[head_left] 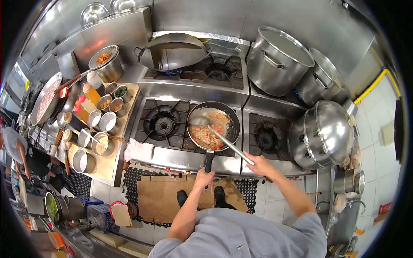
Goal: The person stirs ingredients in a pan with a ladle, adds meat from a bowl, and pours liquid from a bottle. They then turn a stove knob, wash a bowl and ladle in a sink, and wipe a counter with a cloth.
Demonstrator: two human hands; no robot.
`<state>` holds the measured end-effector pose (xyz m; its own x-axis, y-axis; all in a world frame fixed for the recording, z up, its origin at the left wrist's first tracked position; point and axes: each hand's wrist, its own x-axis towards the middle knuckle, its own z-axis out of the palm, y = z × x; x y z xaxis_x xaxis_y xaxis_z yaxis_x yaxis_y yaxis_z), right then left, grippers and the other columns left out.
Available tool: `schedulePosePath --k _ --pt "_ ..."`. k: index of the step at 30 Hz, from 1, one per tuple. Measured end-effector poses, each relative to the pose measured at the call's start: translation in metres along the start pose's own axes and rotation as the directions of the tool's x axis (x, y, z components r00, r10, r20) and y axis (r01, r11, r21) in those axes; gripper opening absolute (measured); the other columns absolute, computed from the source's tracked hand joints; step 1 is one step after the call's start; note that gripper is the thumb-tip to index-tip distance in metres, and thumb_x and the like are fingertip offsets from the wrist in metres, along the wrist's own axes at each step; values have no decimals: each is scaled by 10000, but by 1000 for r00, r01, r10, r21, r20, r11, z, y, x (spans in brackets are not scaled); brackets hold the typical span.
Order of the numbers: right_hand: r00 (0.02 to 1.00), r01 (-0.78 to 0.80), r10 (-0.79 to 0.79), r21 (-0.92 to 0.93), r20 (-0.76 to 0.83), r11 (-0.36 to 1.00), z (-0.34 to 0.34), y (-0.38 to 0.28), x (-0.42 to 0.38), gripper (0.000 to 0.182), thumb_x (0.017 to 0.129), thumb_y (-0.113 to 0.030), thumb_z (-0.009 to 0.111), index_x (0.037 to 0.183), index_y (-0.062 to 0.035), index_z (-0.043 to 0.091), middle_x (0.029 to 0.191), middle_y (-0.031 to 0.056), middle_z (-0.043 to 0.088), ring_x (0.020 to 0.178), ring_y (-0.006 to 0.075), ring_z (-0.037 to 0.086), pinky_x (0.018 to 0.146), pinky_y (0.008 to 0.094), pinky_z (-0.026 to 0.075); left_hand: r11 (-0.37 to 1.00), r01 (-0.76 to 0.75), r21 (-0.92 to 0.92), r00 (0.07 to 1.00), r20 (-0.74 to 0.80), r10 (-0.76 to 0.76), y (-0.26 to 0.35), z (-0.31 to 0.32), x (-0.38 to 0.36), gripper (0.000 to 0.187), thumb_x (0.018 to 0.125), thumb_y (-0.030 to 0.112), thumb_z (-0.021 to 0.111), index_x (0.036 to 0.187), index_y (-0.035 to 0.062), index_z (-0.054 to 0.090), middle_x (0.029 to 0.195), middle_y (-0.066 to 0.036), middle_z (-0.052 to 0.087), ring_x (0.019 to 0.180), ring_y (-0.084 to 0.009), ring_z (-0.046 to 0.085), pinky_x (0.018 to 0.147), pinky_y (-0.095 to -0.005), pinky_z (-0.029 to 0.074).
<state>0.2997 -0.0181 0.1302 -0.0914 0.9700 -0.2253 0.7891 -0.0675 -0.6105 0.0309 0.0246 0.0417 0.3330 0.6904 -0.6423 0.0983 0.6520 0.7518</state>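
Note:
A dark frying pan (235,124) sits on the front middle burner, holding a chunky orange-and-tan food mixture (205,135). My left hand (204,177) is closed around the pan's black handle (209,162). In my right hand (260,166) is the long metal handle of a ladle (230,145), gripped near its end. The ladle's bowl (199,123) rests in the left part of the pan, against the food; its underside is hidden.
Left of the pan is a bare burner (164,125), with a folded white cloth (138,150) at its front edge. A wok (174,51) and a tall stockpot (279,62) stand behind. A domed steamer (322,135) is at right. Ingredient cups and squeeze bottles (91,93) crowd the left counter; another person (26,150) stands far left.

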Motion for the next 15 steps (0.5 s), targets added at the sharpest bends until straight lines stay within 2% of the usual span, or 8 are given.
schedulePosePath --k 1,2,6,8,9,11,12,15 --pt "996 43 -38 -67 76 997 -15 -14 -14 596 849 -160 620 1398 -135 389 734 211 616 557 318 554 595 384 468 1000 -5 -14 1000 12 5 -2 -1 1 162 864 110 582 835 31 444 534 -37 446 381 -135 412 347 -308 319" --pt "990 -40 48 -61 132 997 -32 -29 -27 592 843 -157 619 1392 -142 401 807 196 661 615 387 560 616 395 471 1000 -3 -8 1000 20 3 -3 -1 3 162 864 110 582 835 31 444 534 -37 446 381 -135 412 347 -308 319" --pt "996 33 -37 54 76 998 -57 -42 -80 592 843 -171 621 1393 -158 403 889 194 667 640 349 590 650 374 483 998 -4 59 1000 -20 5 -9 -1 6 167 849 127 604 849 14 482 516 -47 469 378 -145 427 353 -318 339" --pt "909 -320 312 -17 278 947 -74 -74 -91 581 848 -185 621 1389 -167 412 1036 199 651 706 313 613 715 346 487 997 -7 80 1000 -23 9 -8 -4 8 184 840 148 620 864 -3 518 513 -52 481 379 -151 435 357 -327 353" --pt "908 -320 312 -16 279 947 -70 -75 -88 581 848 -185 621 1389 -167 412 1036 199 651 706 313 613 715 346 487 998 -4 56 1000 -6 4 -9 -4 9 183 843 143 619 856 7 497 513 -48 478 378 -149 437 354 -319 347" --pt "794 -518 498 -42 349 854 -61 -71 -81 564 853 -196 620 1381 -172 425 988 206 657 688 287 616 705 344 486 1000 0 5 1000 29 0 -11 -4 11 194 851 134 615 840 26 455 515 -41 474 377 -144 440 349 -302 336" --pt "973 -209 206 16 104 978 -27 -23 -70 563 844 -187 622 1375 -169 435 765 207 638 593 293 589 627 369 477 1000 0 3 1000 27 0 -10 -4 9 194 851 134 615 840 26 455 515 -41 474 377 -144 440 349 -302 336" --pt "969 -236 239 -53 58 970 -21 -28 -53 570 833 -170 619 1374 -167 437 679 218 597 553 313 577 599 376 473 998 -11 56 1000 4 10 -6 -4 3 276 862 233 644 864 28 459 518 -39 476 380 -142 449 354 -297 348"
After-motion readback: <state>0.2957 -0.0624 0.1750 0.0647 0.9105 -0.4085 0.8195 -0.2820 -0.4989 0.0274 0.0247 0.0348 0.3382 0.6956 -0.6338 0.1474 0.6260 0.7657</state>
